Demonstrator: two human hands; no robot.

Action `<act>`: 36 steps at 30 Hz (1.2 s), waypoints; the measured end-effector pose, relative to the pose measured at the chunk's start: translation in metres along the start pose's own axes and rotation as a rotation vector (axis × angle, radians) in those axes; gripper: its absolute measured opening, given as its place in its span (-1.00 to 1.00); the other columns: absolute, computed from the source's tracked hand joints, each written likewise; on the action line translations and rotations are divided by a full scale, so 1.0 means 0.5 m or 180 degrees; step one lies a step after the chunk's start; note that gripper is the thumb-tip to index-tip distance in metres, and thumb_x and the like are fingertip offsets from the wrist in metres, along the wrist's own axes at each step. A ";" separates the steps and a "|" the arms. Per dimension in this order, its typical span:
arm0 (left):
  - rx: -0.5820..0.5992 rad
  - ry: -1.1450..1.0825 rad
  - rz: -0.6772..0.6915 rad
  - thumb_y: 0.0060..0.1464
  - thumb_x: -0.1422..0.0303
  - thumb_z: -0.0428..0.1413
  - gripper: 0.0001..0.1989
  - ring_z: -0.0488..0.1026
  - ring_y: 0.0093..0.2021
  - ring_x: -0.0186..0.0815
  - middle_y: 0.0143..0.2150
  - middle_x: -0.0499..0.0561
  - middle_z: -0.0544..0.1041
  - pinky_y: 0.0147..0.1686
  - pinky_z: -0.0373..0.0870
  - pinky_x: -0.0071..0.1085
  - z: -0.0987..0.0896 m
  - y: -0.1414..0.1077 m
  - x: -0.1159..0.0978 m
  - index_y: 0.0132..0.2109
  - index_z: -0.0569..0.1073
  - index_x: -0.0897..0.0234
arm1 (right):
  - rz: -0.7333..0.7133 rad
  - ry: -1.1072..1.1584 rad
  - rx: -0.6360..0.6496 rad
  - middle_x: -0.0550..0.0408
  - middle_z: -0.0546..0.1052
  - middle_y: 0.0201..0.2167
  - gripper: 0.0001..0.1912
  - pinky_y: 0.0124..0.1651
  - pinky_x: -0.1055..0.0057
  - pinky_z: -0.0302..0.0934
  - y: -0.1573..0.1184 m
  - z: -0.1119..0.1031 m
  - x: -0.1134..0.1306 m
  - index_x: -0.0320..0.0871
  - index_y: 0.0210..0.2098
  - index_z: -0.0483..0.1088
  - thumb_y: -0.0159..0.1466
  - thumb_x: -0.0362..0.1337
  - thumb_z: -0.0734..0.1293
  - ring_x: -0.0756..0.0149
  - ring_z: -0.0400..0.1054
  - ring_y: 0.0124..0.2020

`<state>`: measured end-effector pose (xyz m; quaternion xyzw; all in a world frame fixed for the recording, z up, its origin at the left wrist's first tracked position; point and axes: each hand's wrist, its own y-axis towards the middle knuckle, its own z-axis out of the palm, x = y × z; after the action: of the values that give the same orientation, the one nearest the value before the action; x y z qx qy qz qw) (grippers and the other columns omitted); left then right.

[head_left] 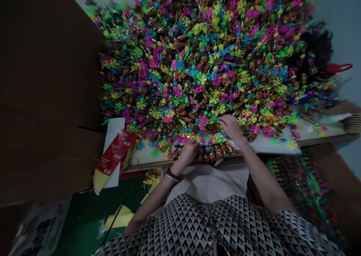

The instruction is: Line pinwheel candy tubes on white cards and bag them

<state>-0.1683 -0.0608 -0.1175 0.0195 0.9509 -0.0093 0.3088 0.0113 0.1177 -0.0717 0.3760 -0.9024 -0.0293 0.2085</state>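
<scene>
A big heap of small tubes filled with coloured beads [180, 79], topped with pink, yellow, green and blue fan-shaped pieces, covers the table. Along the front edge lies a row of these tubes [218, 150]. My left hand [189, 151] rests at the left end of that row with its fingers curled; what they hold, if anything, is hidden. Farther forward and to the right, my right hand [229, 126] reaches to the heap's front edge, its fingers bent together near a green piece. What lies between those fingers is too small to make out.
Red and yellow printed cards [115, 152] lie over a white strip at the table's left front corner. A large cardboard box [47, 90] stands on the left. More packed tubes [304, 184] sit below the table at right. Red-handled scissors [338, 68] are at the far right.
</scene>
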 end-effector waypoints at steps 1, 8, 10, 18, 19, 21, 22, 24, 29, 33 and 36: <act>-0.0012 0.0017 -0.0007 0.21 0.45 0.01 -0.81 0.41 -0.25 -0.28 -0.28 0.07 0.47 -0.24 0.31 -0.41 0.001 0.000 0.001 -0.24 0.53 0.30 | 0.0210 0.0444 -0.0211 -0.03 0.54 -0.24 -0.77 -0.07 0.27 0.19 -0.001 -0.008 -0.008 -0.18 -0.23 0.47 0.32 -0.20 0.23 0.19 0.35 -0.15; -0.0057 0.0001 -0.0001 0.23 0.42 0.01 -0.80 0.40 -0.25 -0.28 -0.30 0.08 0.47 -0.24 0.30 -0.42 0.005 0.000 0.000 -0.25 0.54 0.31 | 0.1443 0.3212 -0.0036 0.22 0.41 -0.50 -0.71 -0.50 0.48 0.17 -0.025 -0.045 0.016 -0.11 -0.24 0.35 0.13 -0.07 0.34 0.40 0.31 -0.53; -0.0075 -0.0030 0.0010 0.23 0.42 0.01 -0.80 0.40 -0.26 -0.28 -0.30 0.08 0.47 -0.25 0.30 -0.41 0.006 -0.001 0.001 -0.23 0.54 0.32 | 0.1592 0.3460 0.0017 0.23 0.39 -0.47 -0.72 -0.53 0.52 0.14 -0.029 -0.042 0.039 -0.11 -0.24 0.32 0.13 -0.08 0.32 0.44 0.27 -0.55; -0.0074 -0.0065 0.0020 0.23 0.43 0.00 -0.81 0.42 -0.20 -0.27 -0.23 0.08 0.49 -0.19 0.33 -0.40 0.011 -0.005 0.005 -0.22 0.52 0.29 | 0.1086 0.2156 0.0883 0.18 0.41 -0.50 -0.79 -0.40 0.48 0.13 -0.030 0.071 0.112 -0.14 -0.35 0.37 0.16 -0.29 0.12 0.38 0.24 -0.48; -0.0087 -0.0041 0.0030 0.23 0.43 0.00 -0.81 0.42 -0.18 -0.26 -0.21 0.09 0.49 -0.18 0.34 -0.39 0.012 -0.007 0.004 -0.16 0.51 0.29 | 0.1016 0.1788 0.0786 0.16 0.43 -0.48 -0.77 -0.36 0.47 0.13 -0.030 0.086 0.118 -0.14 -0.34 0.38 0.17 -0.32 0.10 0.36 0.27 -0.45; -0.0166 0.0030 0.0047 0.22 0.45 -0.01 -0.76 0.42 -0.13 -0.23 -0.14 0.13 0.49 -0.14 0.35 -0.35 0.013 -0.011 0.004 0.01 0.44 0.32 | 0.0856 0.1136 0.0674 0.11 0.48 -0.43 -0.73 -0.29 0.45 0.13 -0.030 0.107 0.128 -0.13 -0.26 0.39 0.22 -0.35 0.08 0.32 0.31 -0.39; -0.0208 0.0079 0.0076 0.23 0.45 -0.02 -0.69 0.41 -0.10 -0.21 -0.11 0.15 0.49 -0.11 0.35 -0.33 0.013 -0.013 0.004 0.10 0.38 0.33 | 0.0758 0.0877 0.0680 0.09 0.49 -0.40 -0.71 -0.27 0.44 0.13 -0.029 0.112 0.132 -0.13 -0.22 0.39 0.23 -0.37 0.08 0.30 0.33 -0.37; -0.0229 0.0208 0.0206 0.23 0.48 -0.05 -0.59 0.40 -0.09 -0.20 -0.10 0.15 0.48 -0.09 0.36 -0.29 0.014 -0.019 0.006 0.22 0.25 0.31 | 0.0533 0.0517 0.0749 0.04 0.51 -0.33 -0.70 -0.24 0.43 0.14 -0.028 0.115 0.135 -0.15 -0.15 0.38 0.26 -0.38 0.08 0.28 0.35 -0.32; -0.0081 0.0622 0.0597 0.21 0.57 -0.12 -0.49 0.39 -0.16 -0.21 -0.20 0.11 0.45 -0.15 0.37 -0.29 0.009 -0.030 0.015 0.28 0.19 0.24 | -0.0182 0.0094 0.0858 -0.05 0.44 -0.13 -0.68 -0.07 0.41 0.20 -0.033 0.103 0.125 -0.20 -0.02 0.32 0.33 -0.40 0.05 0.26 0.30 -0.10; 0.0022 0.0806 0.0816 0.19 0.59 -0.10 -0.46 0.37 -0.14 -0.20 -0.18 0.10 0.44 -0.11 0.36 -0.27 0.000 -0.034 0.016 0.29 0.20 0.21 | -0.0446 -0.0398 0.0974 -0.08 0.40 -0.11 -0.68 -0.09 0.36 0.25 -0.036 0.093 0.117 -0.21 0.03 0.30 0.35 -0.39 0.06 0.19 0.25 -0.04; 0.0086 0.0792 0.0914 0.20 0.57 -0.08 -0.48 0.36 -0.13 -0.19 -0.19 0.10 0.44 -0.10 0.35 -0.27 -0.004 -0.031 0.014 0.28 0.23 0.21 | -0.0517 -0.0517 0.1064 -0.08 0.41 -0.11 -0.68 -0.10 0.36 0.26 -0.030 0.092 0.117 -0.22 0.04 0.28 0.36 -0.38 0.06 0.19 0.27 -0.04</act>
<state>-0.1758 -0.0762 -0.1200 0.1601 0.9690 0.0246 0.1868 -0.0340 0.0617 -0.0958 0.4733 -0.8752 0.0739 0.0667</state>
